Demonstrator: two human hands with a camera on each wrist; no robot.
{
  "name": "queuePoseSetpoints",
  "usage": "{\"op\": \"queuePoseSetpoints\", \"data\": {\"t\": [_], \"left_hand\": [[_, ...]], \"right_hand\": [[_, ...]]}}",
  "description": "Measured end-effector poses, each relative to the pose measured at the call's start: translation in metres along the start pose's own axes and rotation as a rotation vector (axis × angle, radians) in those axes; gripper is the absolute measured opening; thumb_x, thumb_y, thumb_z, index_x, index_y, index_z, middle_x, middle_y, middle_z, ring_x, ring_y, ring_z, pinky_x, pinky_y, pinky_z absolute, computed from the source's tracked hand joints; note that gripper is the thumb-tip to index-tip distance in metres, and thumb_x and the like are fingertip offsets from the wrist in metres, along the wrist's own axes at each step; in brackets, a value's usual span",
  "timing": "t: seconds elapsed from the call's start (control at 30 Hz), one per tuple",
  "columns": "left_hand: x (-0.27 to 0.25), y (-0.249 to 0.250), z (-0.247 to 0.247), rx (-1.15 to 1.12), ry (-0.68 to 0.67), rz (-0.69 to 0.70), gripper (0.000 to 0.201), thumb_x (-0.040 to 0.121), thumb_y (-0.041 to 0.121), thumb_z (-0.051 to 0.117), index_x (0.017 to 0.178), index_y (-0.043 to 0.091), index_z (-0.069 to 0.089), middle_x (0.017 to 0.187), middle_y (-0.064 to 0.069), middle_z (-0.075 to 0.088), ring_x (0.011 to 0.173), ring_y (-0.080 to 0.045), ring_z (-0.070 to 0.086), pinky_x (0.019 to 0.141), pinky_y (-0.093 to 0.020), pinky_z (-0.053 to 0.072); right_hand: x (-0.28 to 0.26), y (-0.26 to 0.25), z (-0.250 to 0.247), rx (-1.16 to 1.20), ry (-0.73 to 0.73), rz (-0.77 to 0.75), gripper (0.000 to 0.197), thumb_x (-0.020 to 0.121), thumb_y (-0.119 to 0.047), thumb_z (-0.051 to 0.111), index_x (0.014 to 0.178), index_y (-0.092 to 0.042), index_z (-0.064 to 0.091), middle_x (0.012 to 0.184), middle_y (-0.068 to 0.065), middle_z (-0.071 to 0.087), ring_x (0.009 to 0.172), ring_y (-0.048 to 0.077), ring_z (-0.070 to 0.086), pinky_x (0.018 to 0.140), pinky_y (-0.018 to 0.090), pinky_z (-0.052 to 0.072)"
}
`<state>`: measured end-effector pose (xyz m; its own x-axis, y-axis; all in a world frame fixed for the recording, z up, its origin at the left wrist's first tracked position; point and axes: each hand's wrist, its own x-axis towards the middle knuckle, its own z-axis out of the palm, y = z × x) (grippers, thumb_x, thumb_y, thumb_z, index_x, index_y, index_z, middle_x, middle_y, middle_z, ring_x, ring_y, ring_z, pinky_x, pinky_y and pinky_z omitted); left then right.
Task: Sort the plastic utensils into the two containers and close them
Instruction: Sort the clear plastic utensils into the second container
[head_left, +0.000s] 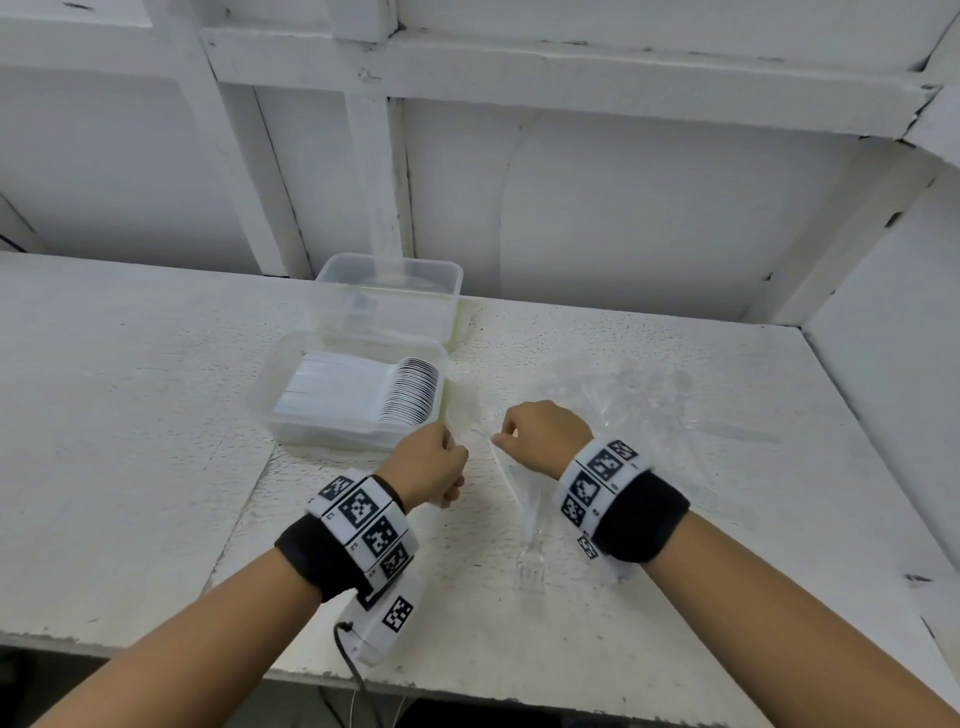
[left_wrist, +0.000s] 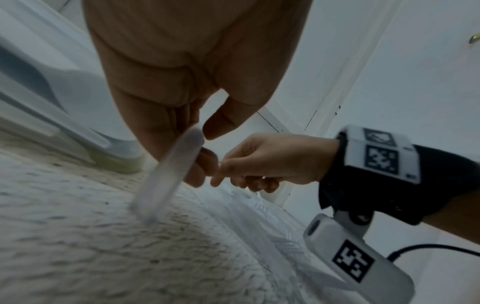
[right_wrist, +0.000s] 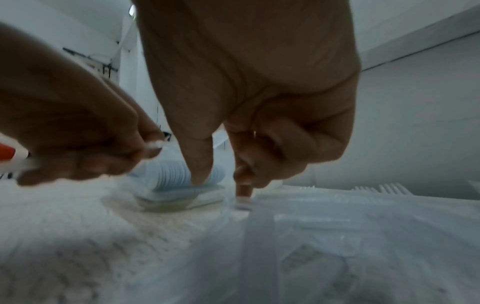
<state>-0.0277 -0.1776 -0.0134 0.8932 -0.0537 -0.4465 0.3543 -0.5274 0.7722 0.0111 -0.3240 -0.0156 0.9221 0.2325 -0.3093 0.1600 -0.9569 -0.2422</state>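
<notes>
While your left hand (head_left: 434, 464) curls round a clear utensil (left_wrist: 168, 176) just right of the spoon container (head_left: 353, 397), your right hand (head_left: 543, 436) pinches another handle from the clear forks (head_left: 530, 525) on the desk (head_left: 130, 415); probably separating pieces by type. Motion blur hides whether the held piece is fork or spoon; the far container (head_left: 389, 296) behind looks empty, though glare obscures it.

Head view high over the table (head_left: 156, 415); both wrist views low, close, facing inward.
</notes>
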Motion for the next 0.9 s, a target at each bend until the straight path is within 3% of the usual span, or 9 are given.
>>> {"op": "queuePoseSetpoints", "data": {"t": [0.1, 0.2, 0.27, 0.33, 0.43, 0.53, 0.7, 0.8, 0.9], "left_hand": [[-0.004, -0.006, -0.004, -0.041, 0.005, 0.022, 0.013, 0.092, 0.008, 0.039, 0.08, 0.011, 0.037, 0.071, -0.011, 0.056, 0.056, -0.021, 0.053, 0.065, -0.037, 0.055], [-0.005, -0.007, -0.005, -0.065, 0.0, 0.041, 0.008, 0.094, 0.008, 0.038, 0.086, 0.009, 0.041, 0.072, -0.012, 0.055, 0.056, -0.02, 0.053, 0.062, -0.036, 0.055], [-0.004, -0.007, -0.003, -0.074, 0.001, 0.051, 0.008, 0.095, 0.01, 0.038, 0.09, 0.008, 0.044, 0.073, -0.011, 0.055, 0.057, -0.019, 0.054, 0.06, -0.032, 0.054], [-0.003, -0.005, 0.001, -0.082, 0.015, 0.064, 0.009, 0.095, 0.012, 0.037, 0.09, 0.008, 0.044, 0.074, -0.008, 0.054, 0.059, -0.017, 0.052, 0.057, -0.029, 0.051], [0.005, -0.001, 0.011, -0.043, 0.055, 0.089, 0.011, 0.095, 0.016, 0.038, 0.091, 0.008, 0.044, 0.075, -0.004, 0.05, 0.059, -0.014, 0.044, 0.052, -0.024, 0.041], [0.018, 0.005, 0.024, -0.044, 0.048, 0.085, 0.01, 0.093, 0.018, 0.046, 0.091, 0.008, 0.048, 0.075, -0.002, 0.047, 0.058, -0.014, 0.042, 0.049, -0.024, 0.036], [0.039, 0.018, 0.045, 0.067, -0.021, -0.003, 0.04, 0.093, 0.03, 0.051, 0.06, 0.009, 0.045, 0.056, -0.005, 0.05, 0.045, -0.016, 0.042, 0.049, -0.022, 0.036], [0.048, 0.029, 0.049, 0.219, -0.022, -0.058, 0.047, 0.093, 0.04, 0.05, 0.056, 0.009, 0.047, 0.053, -0.001, 0.051, 0.045, -0.013, 0.045, 0.048, -0.021, 0.036], [0.057, 0.034, 0.048, 0.307, -0.019, -0.072, 0.043, 0.09, 0.04, 0.054, 0.062, 0.009, 0.05, 0.062, -0.003, 0.052, 0.054, -0.017, 0.047, 0.057, -0.025, 0.038]], "right_hand": [[0.01, -0.01, 0.005, -0.171, -0.044, 0.025, 0.04, 0.09, -0.046, 0.054, 0.065, -0.015, 0.043, 0.068, -0.001, 0.05, 0.061, 0.015, 0.05, 0.054, 0.026, 0.039], [0.016, -0.011, 0.008, -0.16, -0.024, 0.042, 0.034, 0.091, -0.023, 0.052, 0.061, -0.015, 0.037, 0.071, 0.001, 0.051, 0.057, 0.015, 0.046, 0.051, 0.024, 0.037], [0.016, -0.007, 0.007, 0.007, 0.001, 0.077, 0.032, 0.088, -0.019, 0.052, 0.06, -0.013, 0.039, 0.064, 0.001, 0.05, 0.051, 0.014, 0.043, 0.048, 0.022, 0.034], [0.011, 0.001, 0.001, 0.296, 0.061, 0.097, 0.026, 0.087, -0.019, 0.055, 0.064, -0.012, 0.046, 0.068, 0.003, 0.056, 0.057, 0.014, 0.047, 0.053, 0.022, 0.039], [-0.006, 0.016, -0.014, 0.762, 0.258, 0.13, 0.016, 0.091, -0.016, 0.053, 0.077, -0.01, 0.052, 0.072, 0.0, 0.053, 0.062, 0.011, 0.049, 0.056, 0.019, 0.042], [-0.025, 0.032, -0.027, 1.066, 0.342, 0.186, 0.014, 0.093, -0.008, 0.047, 0.079, -0.008, 0.051, 0.079, 0.009, 0.059, 0.065, 0.017, 0.061, 0.058, 0.025, 0.053], [-0.047, 0.046, -0.024, 1.125, 0.319, 0.341, 0.011, 0.093, -0.003, 0.041, 0.084, -0.007, 0.045, 0.082, 0.014, 0.057, 0.057, 0.022, 0.061, 0.058, 0.034, 0.057], [-0.055, 0.048, -0.015, 1.106, 0.272, 0.411, 0.007, 0.095, -0.007, 0.037, 0.094, -0.01, 0.044, 0.077, 0.011, 0.057, 0.057, 0.017, 0.05, 0.051, 0.026, 0.049], [-0.057, 0.049, -0.007, 1.04, 0.236, 0.4, 0.009, 0.096, -0.011, 0.037, 0.095, -0.012, 0.046, 0.074, 0.007, 0.056, 0.055, 0.014, 0.045, 0.047, 0.021, 0.04]]}}
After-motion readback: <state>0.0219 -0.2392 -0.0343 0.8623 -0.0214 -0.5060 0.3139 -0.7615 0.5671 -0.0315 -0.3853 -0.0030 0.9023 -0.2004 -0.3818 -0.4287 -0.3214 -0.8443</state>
